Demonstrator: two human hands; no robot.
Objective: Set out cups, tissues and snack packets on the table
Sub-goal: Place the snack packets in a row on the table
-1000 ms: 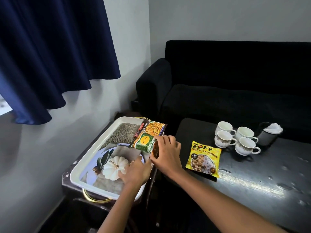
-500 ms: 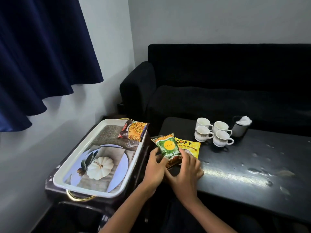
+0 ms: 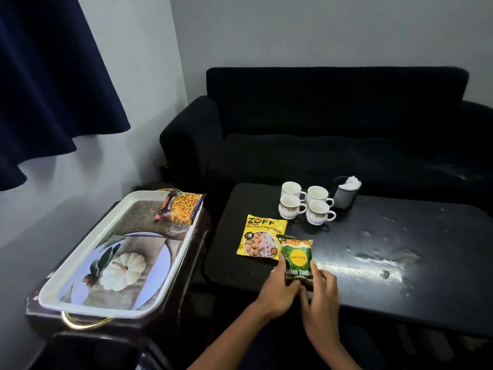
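A green snack packet (image 3: 297, 256) lies on the black table (image 3: 400, 249), just right of a yellow soya chunks packet (image 3: 262, 237). My left hand (image 3: 278, 292) and my right hand (image 3: 321, 292) both grip its near end. Several white cups (image 3: 306, 202) stand in a cluster further back, beside a dark holder with white tissues (image 3: 346, 190). A red mixture packet (image 3: 181, 208) rests at the far end of the white tray (image 3: 112, 308) on the left.
The tray has a pumpkin picture and gold handles and sits on a dark side stand (image 3: 170, 308). A black sofa (image 3: 333, 124) runs behind the table. A navy curtain (image 3: 48, 76) hangs at upper left. The table's right part shows scuffed patches.
Both hands carried the green packet from the tray over to the table and set it down right of the yellow packet. The view shifted right.
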